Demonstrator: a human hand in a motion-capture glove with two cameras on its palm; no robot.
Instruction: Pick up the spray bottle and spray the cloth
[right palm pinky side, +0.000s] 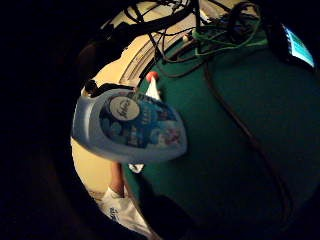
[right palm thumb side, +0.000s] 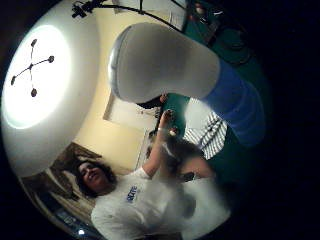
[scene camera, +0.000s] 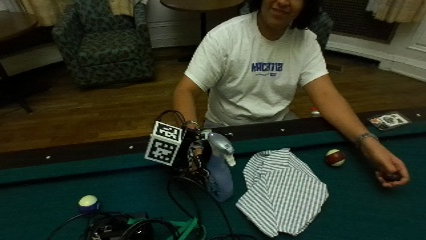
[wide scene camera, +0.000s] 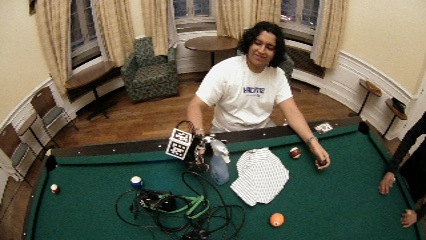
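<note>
A clear blue spray bottle (scene camera: 219, 172) with a pale trigger head stands upright on the green felt, just left of the cloth. I cannot tell whether its base touches the felt. My gloved right hand (scene camera: 195, 151) grips the bottle at its neck, from the left. The white striped cloth (scene camera: 283, 190) lies crumpled flat on the felt, apart from the bottle. Close to the palm, the bottle's blue label (right palm pinky side: 135, 125) shows in the little finger side view. The bottle's body (right palm thumb side: 165, 65) fills the thumb side view, with the cloth (right palm thumb side: 207, 131) behind it.
A tangle of cables (scene camera: 133, 227) lies on the felt in front of the bottle. A red-and-white ball (scene camera: 335, 157) sits right of the cloth, a pale ball (scene camera: 88, 201) at the left, an orange ball (wide scene camera: 276, 219) near the front. The bare hand (scene camera: 389, 172) holds a dark ball.
</note>
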